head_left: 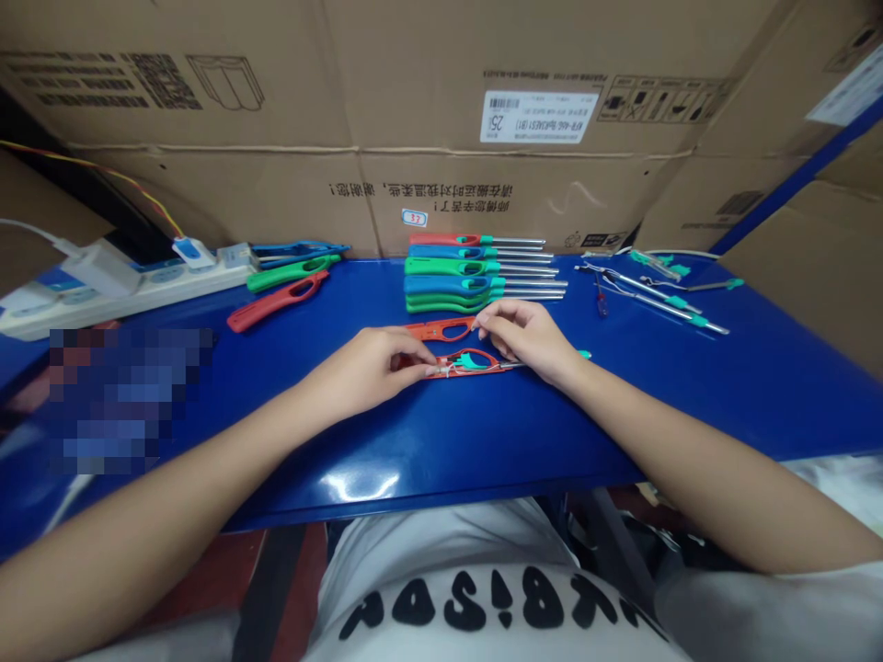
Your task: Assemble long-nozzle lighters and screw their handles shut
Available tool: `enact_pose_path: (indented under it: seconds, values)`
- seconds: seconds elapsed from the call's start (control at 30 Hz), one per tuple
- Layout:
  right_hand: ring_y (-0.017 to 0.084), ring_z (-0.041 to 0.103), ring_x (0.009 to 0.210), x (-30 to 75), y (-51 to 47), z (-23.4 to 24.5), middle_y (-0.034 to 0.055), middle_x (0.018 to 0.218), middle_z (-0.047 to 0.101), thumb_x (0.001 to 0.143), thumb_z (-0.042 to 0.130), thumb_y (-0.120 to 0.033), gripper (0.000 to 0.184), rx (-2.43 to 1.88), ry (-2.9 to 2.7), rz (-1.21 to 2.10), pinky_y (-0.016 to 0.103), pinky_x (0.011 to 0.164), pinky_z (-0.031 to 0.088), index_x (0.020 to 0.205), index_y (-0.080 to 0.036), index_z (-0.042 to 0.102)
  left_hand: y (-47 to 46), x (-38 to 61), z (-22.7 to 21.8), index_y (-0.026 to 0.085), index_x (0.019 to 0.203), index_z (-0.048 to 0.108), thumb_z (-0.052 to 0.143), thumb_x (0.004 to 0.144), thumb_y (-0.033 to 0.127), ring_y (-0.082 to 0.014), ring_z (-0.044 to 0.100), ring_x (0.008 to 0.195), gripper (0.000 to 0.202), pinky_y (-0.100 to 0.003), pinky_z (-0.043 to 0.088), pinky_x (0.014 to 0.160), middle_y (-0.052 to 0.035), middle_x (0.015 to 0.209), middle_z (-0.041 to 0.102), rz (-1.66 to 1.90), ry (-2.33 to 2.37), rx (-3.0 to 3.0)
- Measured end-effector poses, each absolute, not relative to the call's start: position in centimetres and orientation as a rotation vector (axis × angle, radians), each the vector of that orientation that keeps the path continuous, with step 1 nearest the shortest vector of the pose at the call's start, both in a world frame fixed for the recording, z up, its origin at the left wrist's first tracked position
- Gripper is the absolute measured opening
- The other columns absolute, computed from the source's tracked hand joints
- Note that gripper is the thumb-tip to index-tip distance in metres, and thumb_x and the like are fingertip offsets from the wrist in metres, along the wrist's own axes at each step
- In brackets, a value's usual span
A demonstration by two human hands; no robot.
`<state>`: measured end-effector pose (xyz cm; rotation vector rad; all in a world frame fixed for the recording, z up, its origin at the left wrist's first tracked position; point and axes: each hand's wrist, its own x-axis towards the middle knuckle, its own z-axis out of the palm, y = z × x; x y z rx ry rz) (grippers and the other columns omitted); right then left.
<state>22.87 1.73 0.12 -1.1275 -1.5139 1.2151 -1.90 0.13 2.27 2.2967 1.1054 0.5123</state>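
Note:
In front of me on the blue table lies an open red lighter half [493, 368] with a teal trigger [473, 361], thin white wires and a metal tube inside. My left hand [386, 363] is closed over its left end, thumb and forefinger pinching there. A second red shell half [431, 330] lies just behind it, its trigger loop facing right. My right hand [525, 338] is above the tube side, its fingers bent into a pinch beside that second shell's right end. Whatever those fingertips hold is too small to make out.
Behind my hands is a stack of assembled lighters [455, 267]. Loose shells [280, 302] lie left, near a power strip [158, 285]. Metal tubes with teal parts [680, 303] and a small screwdriver [602, 304] lie right. A cardboard wall [414, 110] stands along the back.

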Motion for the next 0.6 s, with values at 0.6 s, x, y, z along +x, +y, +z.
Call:
enact_pose_path:
  seconds: [0.6]
  values:
    - [0.023, 0.063, 0.098, 22.5, 0.7, -0.9, 0.0089, 0.106, 0.069, 0.091, 0.068, -0.038, 0.021, -1.071, -2.291, 0.485, 0.038, 0.087, 0.048, 0.102, -0.020, 0.068, 0.1, -1.4, 1.4, 0.020, 0.092, 0.080, 0.070, 0.089, 0.041, -0.0163, 0.064, 0.072, 0.024, -0.026, 0.043, 0.066, -0.0044, 0.085, 0.076, 0.587, 1.076, 2.247]
